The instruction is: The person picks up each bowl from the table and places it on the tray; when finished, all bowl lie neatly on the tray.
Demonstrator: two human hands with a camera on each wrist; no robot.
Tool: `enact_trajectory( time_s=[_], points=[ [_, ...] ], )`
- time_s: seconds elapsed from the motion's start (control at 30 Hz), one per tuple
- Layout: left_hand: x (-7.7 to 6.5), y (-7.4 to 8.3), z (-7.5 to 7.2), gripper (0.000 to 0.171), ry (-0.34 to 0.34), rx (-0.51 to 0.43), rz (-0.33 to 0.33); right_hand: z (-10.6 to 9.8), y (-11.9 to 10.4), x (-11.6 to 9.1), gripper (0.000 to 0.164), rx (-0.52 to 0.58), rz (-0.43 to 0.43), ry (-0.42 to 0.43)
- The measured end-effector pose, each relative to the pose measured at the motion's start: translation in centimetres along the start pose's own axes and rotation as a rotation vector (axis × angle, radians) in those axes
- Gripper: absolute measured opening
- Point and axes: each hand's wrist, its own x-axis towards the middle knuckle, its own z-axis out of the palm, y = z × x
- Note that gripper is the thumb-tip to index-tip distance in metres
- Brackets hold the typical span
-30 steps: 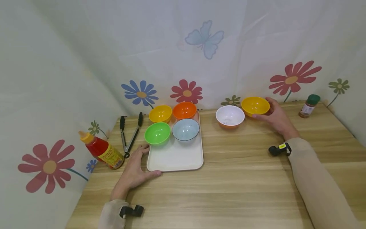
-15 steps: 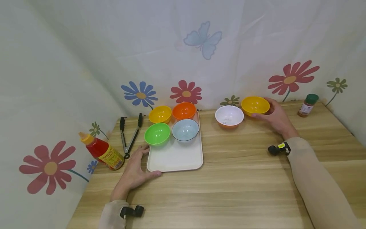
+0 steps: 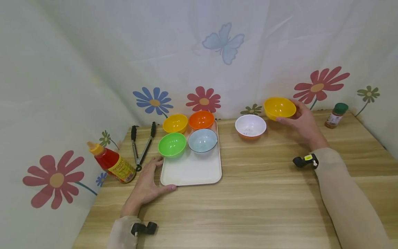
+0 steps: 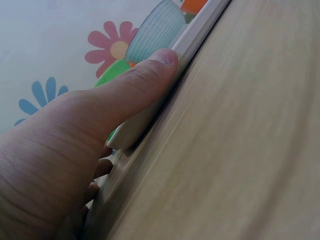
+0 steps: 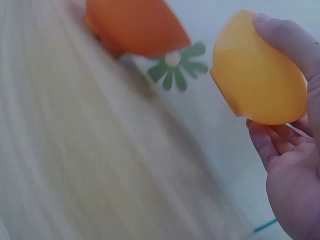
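My right hand [image 3: 305,121] grips a yellow bowl [image 3: 280,108] by its right side, thumb in front and fingers behind. In the right wrist view the yellow bowl [image 5: 260,75] is raised clear of the table. Just left of it stands a bowl, white inside and orange outside [image 3: 250,125]. My left hand [image 3: 147,185] holds the near left corner of a white tray [image 3: 192,173], thumb along the front rim [image 4: 187,42] and fingers at the left side. Green [image 3: 172,144], light blue [image 3: 202,140], orange [image 3: 201,119] and yellow bowls [image 3: 175,123] stand grouped at the tray's back part.
Black-handled tongs [image 3: 143,150] lie spread left of the tray. A red sauce bottle [image 3: 115,166] with a yellow cap is near the left edge. At the back right stands a small green-lidded spice jar [image 3: 335,116]. A flowered cloth [image 3: 174,52] hangs behind the table.
My right hand has lifted the yellow bowl up off the table beside the white-and-orange bowl. My left hand stays at the tray corner.
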Motion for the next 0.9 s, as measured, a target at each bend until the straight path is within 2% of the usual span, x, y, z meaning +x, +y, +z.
enact_trajectory(
  time_s=[0.17,0.43,0.9],
  points=[
    [0.1,0.0,0.1,0.118,0.002,-0.001,0.005,0.2,-1.9,-0.1,0.101,0.019,-0.044,-0.004],
    [0.4,0.2,0.3,0.117,-0.002,-0.003,0.015,1.6,-4.9,-0.7,0.092,0.087,-0.133,-0.058],
    [0.1,-0.2,0.3,0.120,0.010,0.000,0.007,6.8,-9.0,-1.7,0.086,0.217,-0.261,-0.210]
  ],
)
